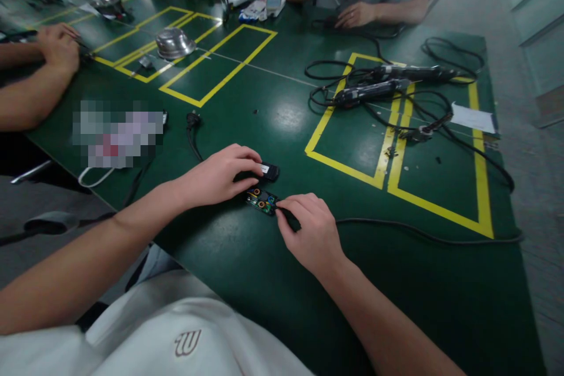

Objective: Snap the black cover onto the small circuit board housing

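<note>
A small open circuit board point(262, 201) with copper coils and coloured wires lies on the green table, between my two hands. My left hand point(231, 173) is closed with its fingertips on a black plastic cover point(270, 173) bearing a white label; the thumb is close to the board's left end. My right hand point(311, 229) pinches at the board's right end, where a black cable point(396, 223) comes in. The fingers partly hide the cable's end. From under that hand the cable runs right across the table.
Two black electric screwdrivers point(372, 93) with tangled cords lie at the right, by yellow tape outlines. A metal bowl point(174, 43) stands farther back. A black plug point(192, 120) is beyond my left hand. Co-workers' hands point(359, 14) are across the table point(282, 111) and at left.
</note>
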A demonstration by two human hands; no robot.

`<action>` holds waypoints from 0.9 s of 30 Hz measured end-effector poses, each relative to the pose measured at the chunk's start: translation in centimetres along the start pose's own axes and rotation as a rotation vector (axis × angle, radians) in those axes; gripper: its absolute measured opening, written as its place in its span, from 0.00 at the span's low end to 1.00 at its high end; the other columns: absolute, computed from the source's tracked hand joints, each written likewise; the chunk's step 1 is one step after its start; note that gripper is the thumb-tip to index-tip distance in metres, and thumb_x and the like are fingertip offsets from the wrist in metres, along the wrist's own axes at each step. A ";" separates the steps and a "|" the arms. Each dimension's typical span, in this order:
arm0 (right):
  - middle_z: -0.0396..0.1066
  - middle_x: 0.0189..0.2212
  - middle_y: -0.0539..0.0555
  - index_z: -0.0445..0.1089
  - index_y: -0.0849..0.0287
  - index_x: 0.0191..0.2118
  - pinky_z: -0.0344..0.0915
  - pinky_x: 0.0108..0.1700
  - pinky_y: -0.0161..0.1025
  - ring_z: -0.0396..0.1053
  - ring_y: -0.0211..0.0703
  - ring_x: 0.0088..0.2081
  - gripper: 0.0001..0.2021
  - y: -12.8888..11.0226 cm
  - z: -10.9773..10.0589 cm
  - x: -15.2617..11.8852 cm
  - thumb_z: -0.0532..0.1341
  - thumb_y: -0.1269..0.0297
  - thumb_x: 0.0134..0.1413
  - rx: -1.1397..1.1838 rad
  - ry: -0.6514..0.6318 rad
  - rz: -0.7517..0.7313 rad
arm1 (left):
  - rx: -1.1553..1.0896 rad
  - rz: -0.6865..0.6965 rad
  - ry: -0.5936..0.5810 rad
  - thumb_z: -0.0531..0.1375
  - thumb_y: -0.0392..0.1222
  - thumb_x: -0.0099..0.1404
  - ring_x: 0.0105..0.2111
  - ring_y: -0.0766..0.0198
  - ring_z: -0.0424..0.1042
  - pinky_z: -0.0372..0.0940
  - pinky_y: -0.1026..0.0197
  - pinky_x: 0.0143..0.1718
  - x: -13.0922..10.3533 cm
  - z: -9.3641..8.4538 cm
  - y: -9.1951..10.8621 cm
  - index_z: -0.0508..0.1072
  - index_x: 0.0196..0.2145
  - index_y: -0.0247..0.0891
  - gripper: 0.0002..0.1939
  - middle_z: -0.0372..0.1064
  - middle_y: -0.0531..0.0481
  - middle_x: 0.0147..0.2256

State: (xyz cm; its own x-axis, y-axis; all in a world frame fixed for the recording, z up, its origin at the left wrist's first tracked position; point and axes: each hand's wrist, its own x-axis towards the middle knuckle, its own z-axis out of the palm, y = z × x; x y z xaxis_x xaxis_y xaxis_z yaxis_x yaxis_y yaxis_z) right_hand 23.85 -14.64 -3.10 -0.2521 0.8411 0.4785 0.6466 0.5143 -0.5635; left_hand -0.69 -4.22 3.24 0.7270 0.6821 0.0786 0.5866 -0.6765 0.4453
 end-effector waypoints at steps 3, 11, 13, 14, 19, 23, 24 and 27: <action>0.79 0.40 0.58 0.80 0.56 0.43 0.70 0.44 0.50 0.73 0.52 0.41 0.07 0.1 -0.1 0.0 0.64 0.71 0.68 -0.004 0.025 -0.006 | 0.019 -0.060 -0.037 0.66 0.42 0.74 0.60 0.47 0.74 0.67 0.43 0.66 1.5 0.8 -0.6 0.83 0.57 0.41 0.16 0.76 0.39 0.60; 0.76 0.37 0.56 0.78 0.56 0.41 0.68 0.44 0.48 0.71 0.51 0.41 0.04 0.4 0.2 0.0 0.64 0.70 0.67 -0.020 0.020 0.062 | -0.027 -0.065 -0.066 0.67 0.40 0.73 0.58 0.51 0.76 0.68 0.49 0.64 1.2 -0.1 0.7 0.78 0.62 0.42 0.21 0.79 0.43 0.58; 0.76 0.38 0.57 0.75 0.56 0.46 0.67 0.44 0.49 0.72 0.53 0.41 0.06 0.3 0.1 0.0 0.64 0.69 0.65 -0.020 0.000 0.104 | -0.069 -0.022 -0.076 0.67 0.40 0.73 0.57 0.52 0.76 0.68 0.51 0.63 0.2 -0.6 1.5 0.78 0.62 0.43 0.21 0.79 0.44 0.57; 0.76 0.39 0.57 0.74 0.57 0.49 0.66 0.43 0.49 0.72 0.53 0.41 0.09 0.2 0.0 0.0 0.64 0.68 0.64 -0.019 -0.011 0.123 | -0.085 -0.006 -0.100 0.67 0.39 0.73 0.56 0.53 0.76 0.68 0.51 0.63 -0.3 -0.8 1.8 0.79 0.61 0.42 0.20 0.79 0.44 0.57; 0.78 0.45 0.60 0.72 0.58 0.54 0.66 0.46 0.51 0.74 0.56 0.45 0.16 0.0 -0.3 0.0 0.66 0.63 0.63 -0.021 -0.080 0.094 | -0.100 0.027 -0.176 0.67 0.33 0.72 0.56 0.53 0.76 0.69 0.52 0.61 -1.5 -0.5 2.5 0.80 0.56 0.41 0.16 0.80 0.44 0.55; 0.80 0.49 0.59 0.75 0.57 0.56 0.67 0.47 0.51 0.74 0.57 0.49 0.16 0.2 -0.2 0.1 0.69 0.62 0.65 -0.046 -0.101 0.067 | -0.039 0.057 -0.172 0.66 0.33 0.73 0.56 0.52 0.76 0.70 0.51 0.59 -1.3 0.0 2.6 0.80 0.56 0.41 0.16 0.80 0.44 0.55; 0.80 0.49 0.59 0.76 0.56 0.56 0.67 0.47 0.51 0.74 0.56 0.49 0.15 0.3 -0.1 0.1 0.69 0.62 0.66 -0.054 -0.097 0.072 | -0.009 0.063 -0.176 0.66 0.34 0.73 0.55 0.52 0.76 0.70 0.51 0.58 -1.2 0.1 2.6 0.80 0.56 0.41 0.15 0.80 0.44 0.55; 0.80 0.48 0.58 0.78 0.54 0.54 0.67 0.48 0.50 0.74 0.56 0.49 0.13 0.5 0.1 0.0 0.70 0.63 0.66 -0.064 -0.078 0.098 | 0.096 0.069 -0.197 0.67 0.34 0.73 0.52 0.51 0.76 0.70 0.51 0.54 -1.1 0.1 3.1 0.80 0.56 0.41 0.16 0.81 0.44 0.53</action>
State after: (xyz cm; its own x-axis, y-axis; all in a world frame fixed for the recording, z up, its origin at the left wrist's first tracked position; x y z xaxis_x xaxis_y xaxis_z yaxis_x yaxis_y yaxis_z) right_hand 24.12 -14.37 -3.45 -0.2390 0.8986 0.3680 0.7149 0.4193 -0.5596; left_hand 0.40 -7.06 4.44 0.8164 0.5727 -0.0741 0.5579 -0.7492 0.3569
